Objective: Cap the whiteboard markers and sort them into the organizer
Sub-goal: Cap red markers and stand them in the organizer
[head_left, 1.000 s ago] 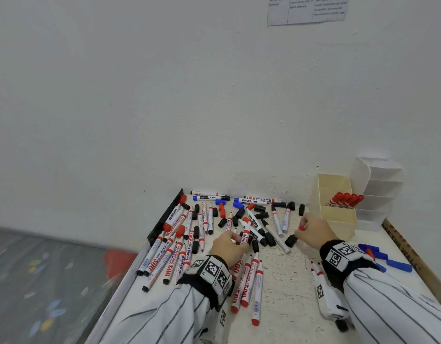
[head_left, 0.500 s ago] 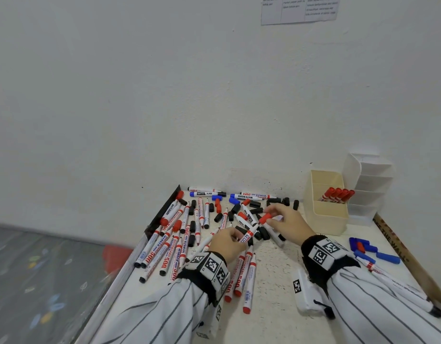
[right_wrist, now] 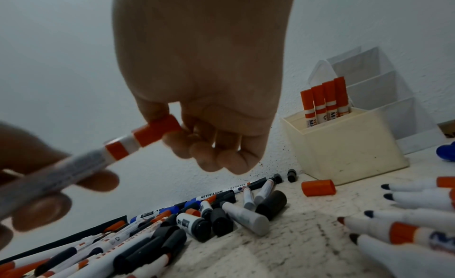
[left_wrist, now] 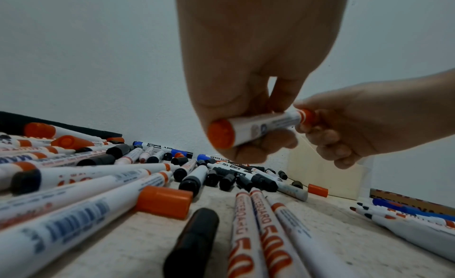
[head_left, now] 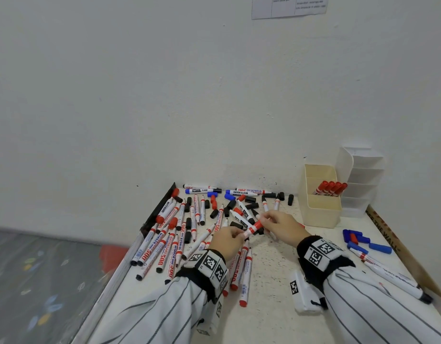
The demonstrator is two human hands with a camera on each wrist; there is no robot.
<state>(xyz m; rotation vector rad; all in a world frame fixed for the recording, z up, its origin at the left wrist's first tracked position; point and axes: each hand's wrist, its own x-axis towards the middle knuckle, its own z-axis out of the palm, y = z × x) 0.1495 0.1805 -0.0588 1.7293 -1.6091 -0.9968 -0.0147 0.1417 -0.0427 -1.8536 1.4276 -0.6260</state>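
A: What has the left hand (head_left: pixel 226 240) got?

B: Its curled fingers grip the barrel of a white whiteboard marker with red bands (head_left: pixel 249 230), held above the speckled white table (head_left: pixel 271 264). The marker slants up toward the right hand (head_left: pixel 280 224).

A: And the right hand?

B: Thumb and forefinger pinch the red cap (right_wrist: pixel 157 131) seated on the marker's far end; the other fingers curl loosely beneath.

A: Where is the organizer?

B: The cream plastic organizer box (head_left: pixel 321 209) stands just beyond the right hand, against the wall. Four red-capped markers (head_left: pixel 331 187) lean upright in its rear compartment. A white tiered plastic holder (head_left: pixel 361 180) sits touching its far side.

A: The rest of the markers?

B: A scatter of uncapped markers and loose black caps (head_left: pixel 189 219) lies under and ahead of the left hand. One loose red cap (right_wrist: pixel 318 187) lies below the right hand, near the box. Blue caps (head_left: pixel 363 242) lie to the right of the right wrist.
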